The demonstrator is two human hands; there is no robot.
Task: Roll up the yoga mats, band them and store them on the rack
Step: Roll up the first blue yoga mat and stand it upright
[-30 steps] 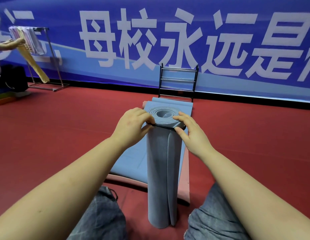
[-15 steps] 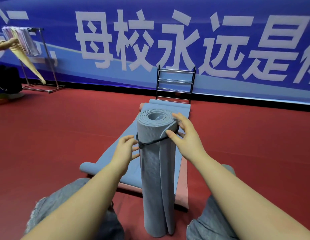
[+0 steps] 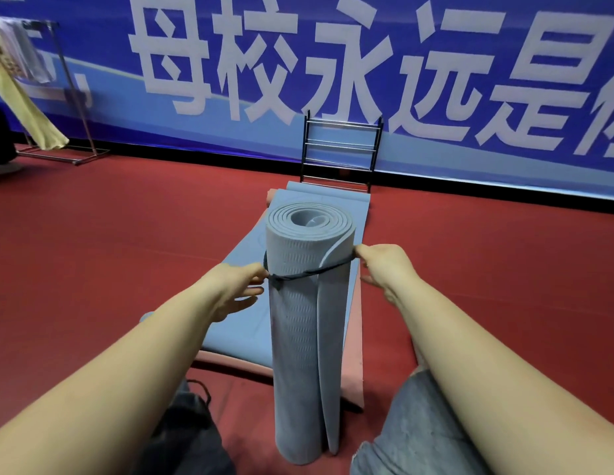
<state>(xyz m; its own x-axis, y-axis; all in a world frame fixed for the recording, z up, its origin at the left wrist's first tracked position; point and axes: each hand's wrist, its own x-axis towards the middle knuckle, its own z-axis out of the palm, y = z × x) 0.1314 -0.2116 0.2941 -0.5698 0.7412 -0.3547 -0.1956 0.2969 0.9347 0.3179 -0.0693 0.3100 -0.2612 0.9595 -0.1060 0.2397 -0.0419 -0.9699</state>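
Head view: the rolled blue mat (image 3: pixel 307 337) stands upright on the red floor (image 3: pixel 127 252) between the person's knees, w/ a black band (image 3: pixel 309 273) around it near the top, slanting down to the left. The left hand (image 3: pixel 235 289) is at the left side of the roll and pinches the band at its knot w/ thumb and forefinger, other fingers stretched loose below. The right hand (image 3: pixel 384 265) is at the right side, fingertips curled and pinching the band against the roll. Compared to 0.5 s ago, the left hand went up from below the band to the band itself, and the right hand moved from the roll's top edge down to the band. Behind the roll lies a flat blue mat (image 3: pixel 243 303) on a pink mat (image 3: pixel 355 354); further back the black rack (image 3: pixel 339 152) stands at the blue banner (image 3: pixel 333 63). A clothes stand (image 3: pixel 58 97) is far left.
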